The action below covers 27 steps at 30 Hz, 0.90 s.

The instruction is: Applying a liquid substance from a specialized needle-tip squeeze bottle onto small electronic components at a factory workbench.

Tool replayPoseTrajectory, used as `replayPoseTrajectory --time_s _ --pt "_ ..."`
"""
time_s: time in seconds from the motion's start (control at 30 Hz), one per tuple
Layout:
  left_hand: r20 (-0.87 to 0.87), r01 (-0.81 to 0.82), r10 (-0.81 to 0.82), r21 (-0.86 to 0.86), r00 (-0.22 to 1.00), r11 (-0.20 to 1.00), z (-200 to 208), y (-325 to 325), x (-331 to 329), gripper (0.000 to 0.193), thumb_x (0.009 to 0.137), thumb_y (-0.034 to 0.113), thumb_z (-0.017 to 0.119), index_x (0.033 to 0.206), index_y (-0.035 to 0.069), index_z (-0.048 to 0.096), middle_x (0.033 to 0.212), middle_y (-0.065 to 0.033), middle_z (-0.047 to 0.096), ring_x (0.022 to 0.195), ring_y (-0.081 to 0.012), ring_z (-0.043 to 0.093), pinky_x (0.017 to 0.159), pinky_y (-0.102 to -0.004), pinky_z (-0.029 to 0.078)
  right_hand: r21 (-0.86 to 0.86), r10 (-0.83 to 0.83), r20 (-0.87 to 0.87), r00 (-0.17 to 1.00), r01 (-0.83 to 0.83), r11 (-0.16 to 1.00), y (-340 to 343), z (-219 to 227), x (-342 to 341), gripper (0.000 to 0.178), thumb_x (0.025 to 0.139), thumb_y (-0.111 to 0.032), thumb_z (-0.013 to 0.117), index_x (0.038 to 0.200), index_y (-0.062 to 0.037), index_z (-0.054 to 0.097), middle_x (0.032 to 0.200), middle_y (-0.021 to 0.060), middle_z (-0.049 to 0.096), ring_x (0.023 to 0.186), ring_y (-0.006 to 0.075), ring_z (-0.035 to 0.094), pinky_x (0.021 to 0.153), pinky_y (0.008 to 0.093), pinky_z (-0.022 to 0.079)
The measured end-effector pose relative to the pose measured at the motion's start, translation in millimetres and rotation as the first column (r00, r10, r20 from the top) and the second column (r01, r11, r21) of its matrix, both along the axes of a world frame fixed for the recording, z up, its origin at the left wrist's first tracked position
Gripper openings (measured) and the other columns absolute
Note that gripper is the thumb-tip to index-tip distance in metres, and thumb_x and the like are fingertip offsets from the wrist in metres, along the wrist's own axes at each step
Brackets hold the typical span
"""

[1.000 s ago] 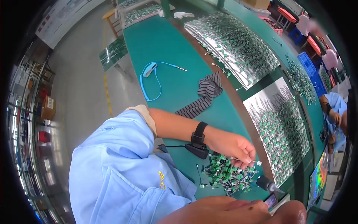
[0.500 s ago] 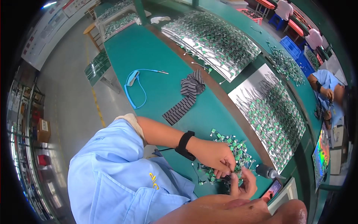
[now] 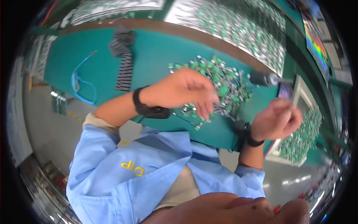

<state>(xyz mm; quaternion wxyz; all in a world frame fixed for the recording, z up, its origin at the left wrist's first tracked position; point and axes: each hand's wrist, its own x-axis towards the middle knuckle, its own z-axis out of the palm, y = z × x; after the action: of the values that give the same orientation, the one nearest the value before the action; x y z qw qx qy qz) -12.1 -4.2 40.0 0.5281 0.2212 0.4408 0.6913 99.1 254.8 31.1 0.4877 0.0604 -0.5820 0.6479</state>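
Having moved apart, bare left hand [image 3: 186, 91] and bare right hand [image 3: 278, 119] are flanking the heap of small green wired parts [image 3: 223, 89], lying on the green bench [image 3: 156, 48], probably for easy reach; blurred grips I cannot tell.

Grey-striped cloth strip [image 3: 125, 71] lies on flat green worktop [image 3: 156, 44], btwn looped blue cord [image 3: 77, 84] (L) & heaped small green-capped leads [image 3: 224, 86] (R).
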Motion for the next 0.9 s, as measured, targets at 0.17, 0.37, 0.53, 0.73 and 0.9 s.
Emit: replayPoseTrajectory --time_s 0.17,0.37,0.53,0.73,0.9 --pt "0.202 -0.217 0.22 -0.036 0.954 0.975 -11.0 15.7 -9.1 0.025 0.1 0.017 0.057 0.111 -0.006 0.06 0.094 -0.0158 0.071 0.083 -0.0248 0.073 0.075 -0.0324 0.06 0.3 -0.245 0.599 0.763 0.07 0.951 37.9 -30.5 -23.2 0.044 0.086 0.004 0.067 0.126 0.0012 0.049 0.108 0.0163 0.065 0.098 0.0199 0.062 0.088 0.0336 0.049" --pt "0.148 -0.226 0.23 -0.046 0.962 0.973 -11.0 11.2 -0.6 0.026 0.101 0.017 0.055 0.112 -0.007 0.058 0.095 -0.0169 0.07 0.086 -0.0249 0.072 0.078 -0.033 0.06 0.4 -0.228 0.778 0.585 -0.182 0.898 43.9 -47.3 -15.0 0.046 0.089 -0.001 0.067 0.131 -0.0001 0.049 0.115 0.016 0.064 0.098 0.0139 0.06 0.09 0.0321 0.047" --pt "0.107 -0.253 0.26 -0.071 0.96 0.965 -7.4 8.2 0.7 0.024 0.101 0.016 0.054 0.111 -0.006 0.06 0.092 -0.0143 0.07 0.08 -0.0198 0.071 0.07 -0.029 0.057 0.141 0.098 0.68 0.727 -0.261 0.955 35.1 -24.4 -9.4 0.047 0.091 -0.017 0.068 0.13 0.0005 0.049 0.11 0.0146 0.065 0.097 0.0199 0.061 0.086 0.0343 0.048" --pt "0.034 -0.137 0.139 -0.052 0.99 0.989 -14.9 13.2 -5.2 0.022 0.101 0.018 0.056 0.108 -0.002 0.063 0.079 -0.0051 0.066 0.063 -0.007 0.059 0.055 -0.0212 0.045 -0.405 0.571 0.378 0.729 -0.424 0.81 -8.8 -11.2 0.6 0.062 0.088 -0.026 0.071 0.136 -0.0002 0.041 0.108 0.0138 0.061 0.091 0.026 0.062 0.078 0.0378 0.049" --pt "-0.04 0.013 -0.02 -0.163 0.999 0.987 -3.6 12.9 3.1 0.025 0.101 0.025 0.057 0.106 0.002 0.066 0.072 0.0009 0.058 0.061 -0.0022 0.049 0.052 -0.0189 0.035 -0.333 0.575 0.484 0.659 -0.469 0.818 -49.4 -6.4 -18.5 0.068 0.088 -0.015 0.069 0.143 -0.0018 0.032 0.11 0.0154 0.06 0.089 0.0203 0.061 0.057 0.0266 0.05"
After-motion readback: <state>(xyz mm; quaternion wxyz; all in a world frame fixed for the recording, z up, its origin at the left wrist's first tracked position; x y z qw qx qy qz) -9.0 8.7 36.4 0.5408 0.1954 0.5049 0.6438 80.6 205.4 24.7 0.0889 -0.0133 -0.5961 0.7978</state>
